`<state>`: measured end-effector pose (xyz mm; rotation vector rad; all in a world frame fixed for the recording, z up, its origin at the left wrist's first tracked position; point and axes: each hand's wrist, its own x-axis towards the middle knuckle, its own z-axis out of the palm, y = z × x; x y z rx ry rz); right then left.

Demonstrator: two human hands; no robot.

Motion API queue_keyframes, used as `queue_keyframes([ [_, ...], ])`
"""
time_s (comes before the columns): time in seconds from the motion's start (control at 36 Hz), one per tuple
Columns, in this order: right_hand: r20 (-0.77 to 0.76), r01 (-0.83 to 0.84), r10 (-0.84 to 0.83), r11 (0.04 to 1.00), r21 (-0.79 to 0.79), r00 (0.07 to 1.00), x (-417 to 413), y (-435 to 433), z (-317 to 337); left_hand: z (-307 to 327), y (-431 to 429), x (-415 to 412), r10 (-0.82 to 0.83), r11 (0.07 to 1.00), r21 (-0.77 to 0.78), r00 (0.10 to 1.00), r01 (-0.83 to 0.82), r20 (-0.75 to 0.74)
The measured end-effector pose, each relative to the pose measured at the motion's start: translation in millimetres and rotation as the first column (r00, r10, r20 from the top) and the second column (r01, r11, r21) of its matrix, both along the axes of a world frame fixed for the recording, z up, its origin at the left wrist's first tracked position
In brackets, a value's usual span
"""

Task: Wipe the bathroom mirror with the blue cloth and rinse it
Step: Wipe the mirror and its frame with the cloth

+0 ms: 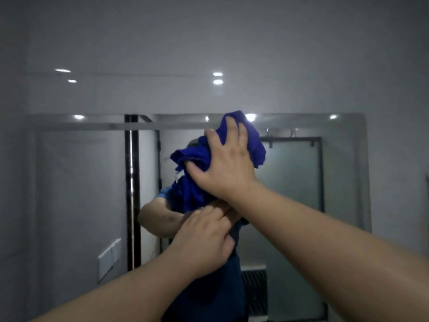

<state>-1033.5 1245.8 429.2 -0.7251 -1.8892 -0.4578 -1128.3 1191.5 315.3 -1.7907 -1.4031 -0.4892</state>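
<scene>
**Grey bathroom, cloth up against the mirror**

Glossy pale wall [209, 43] fills the upper half of the view, with a few small ceiling lights [217, 74] glinting on it. Below it hangs the mirror [69, 182], wide and frameless, its top edge running nearly straight across.

Both of the person's arms reach up and forward to the glass. The right hand [225, 168] is near the mirror's top edge, about the middle of its width. It holds the cloth [197, 156] bunched against the glass, fingers spread over the blue folds and thumb tucked into them from the left. The cloth bulges out above and on both sides of the hand, and a tail of it hangs down below the wrist.

The left hand [204, 238] sits lower, just under the right forearm. Its fingers are bent and the tips are at the bottom of the hanging tail. From where I stand I cannot tell whether it pinches the fabric or only touches it.

Reflected in the glass are the person's bare arm [157, 212] and blue shirt [222, 287], mostly hidden behind the real hands and the cloth. To the left a black post [132, 182] runs top to bottom, with a white switch plate [109, 259] on the wall beside it. To the right is a frosted glass door [292, 182] in a dark frame.
</scene>
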Motion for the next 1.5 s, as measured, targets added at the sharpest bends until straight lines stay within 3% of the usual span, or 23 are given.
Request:
queue_keyframes([
  [0.08, -0.064, -0.063, 0.065, 0.998, 0.023, 0.996, 18, 12, 5, 25, -21, -31, -0.159, 0.987, 0.002, 0.986, 0.160, -0.057],
  [0.17, -0.188, -0.116, 0.116, 0.993, 0.011, 0.975, 43, 26, 21, 54, -44, -70, -0.129, 0.989, 0.068, 0.989, 0.133, -0.070],
  [0.22, -0.317, -0.104, 0.097, 0.995, -0.005, 0.944, 64, 37, 40, 72, -58, -95, -0.074, 0.980, 0.186, 0.997, 0.077, -0.019],
  [0.33, -0.470, -0.040, -0.015, 0.993, -0.108, 0.882, 107, 62, 70, 99, -77, -136, 0.157, 0.897, 0.375, 0.961, -0.235, 0.228],
  [0.42, -0.457, 0.050, -0.134, 0.980, -0.190, 0.879, 123, 63, 82, 104, -81, -158, 0.246, 0.847, 0.375, 0.903, -0.377, 0.353],
  [0.61, -0.395, 0.107, -0.245, 0.934, -0.341, 0.885, 121, 52, 111, 91, -58, -171, 0.258, 0.825, 0.392, 0.888, -0.407, 0.380],
  [0.78, -0.470, 0.162, -0.231, 0.970, -0.182, 0.852, 97, 66, 90, 85, -43, -181, 0.315, 0.793, 0.407, 0.877, -0.453, 0.362],
  [0.86, -0.530, 0.126, -0.129, 0.991, -0.042, 0.838, 58, 58, 73, 84, -42, -184, 0.320, 0.791, 0.409, 0.878, -0.454, 0.356],
  [0.92, -0.501, 0.049, 0.006, 0.994, 0.097, 0.865, 25, 47, 51, 83, -43, -185, 0.302, 0.797, 0.420, 0.889, -0.434, 0.345],
  [1.0, -0.330, -0.100, 0.179, 0.965, 0.243, 0.927, -20, 30, -2, 83, -44, -187, 0.257, 0.803, 0.442, 0.902, -0.399, 0.346],
  [1.17, 0.040, -0.305, 0.304, 0.926, 0.223, 0.952, -56, 18, -97, 84, -46, -185, 0.226, 0.816, 0.441, 0.909, -0.373, 0.351],
  [1.25, 0.064, -0.342, 0.336, 0.923, 0.175, 0.940, -53, 13, -94, 85, -48, -177, 0.178, 0.827, 0.428, 0.892, -0.364, 0.414],
  [1.33, 0.115, -0.395, 0.383, 0.911, 0.116, 0.917, -39, 11, -83, 86, -56, -147, -0.053, 0.849, 0.480, 0.868, -0.222, 0.494],
  [1.42, 0.098, -0.472, 0.463, 0.875, 0.104, 0.881, -22, 13, -61, 65, -61, -99, -0.331, 0.835, 0.523, 0.915, 0.171, 0.231],
  [1.5, -0.191, -0.642, 0.631, 0.767, 0.007, 0.752, -19, 16, -37, 40, -45, -55, -0.409, 0.848, 0.401, 0.909, 0.346, 0.080],
])
